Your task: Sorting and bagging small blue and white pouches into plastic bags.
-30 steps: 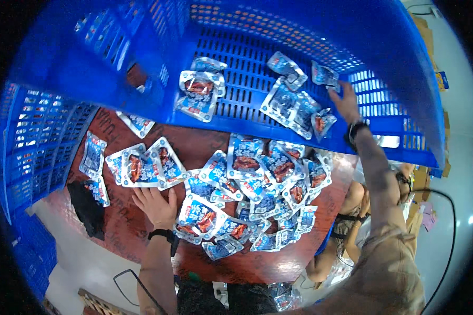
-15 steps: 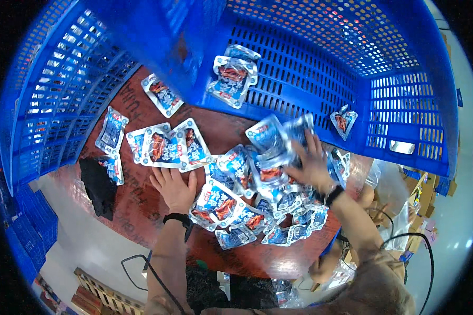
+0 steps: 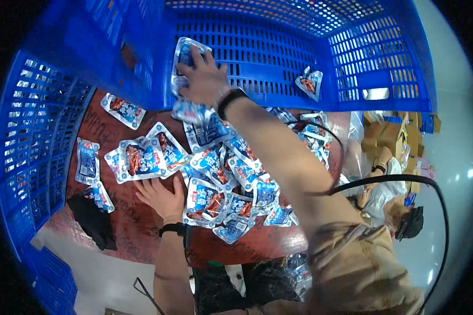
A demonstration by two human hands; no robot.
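My right hand (image 3: 202, 81) reaches into the blue plastic crate (image 3: 268, 68), fingers spread over silver-and-blue food pouches (image 3: 186, 50) at its left end. What lies under the palm is partly hidden. A blurred pouch (image 3: 192, 112) shows just below this hand, at the crate's near edge. My left hand (image 3: 164, 199) rests on the red-brown table with its fingers spread. Its fingertips are next to several overlapping pouches (image 3: 141, 160). To its right spreads a loose heap of the same pouches (image 3: 210, 197), partly covered by my right forearm.
One pouch (image 3: 310, 83) lies toward the right end of the crate. Another blue crate (image 3: 17, 173) stands on the left. A black cloth (image 3: 92, 220) hangs over the table's left edge. At the right, another person's hand (image 3: 383, 156) shows near cardboard boxes (image 3: 391, 131) and clear plastic.
My right hand has moved from the heap leftward and away from me, into the crate over its pouches. My left hand stays beside the pouches. The view has shifted.
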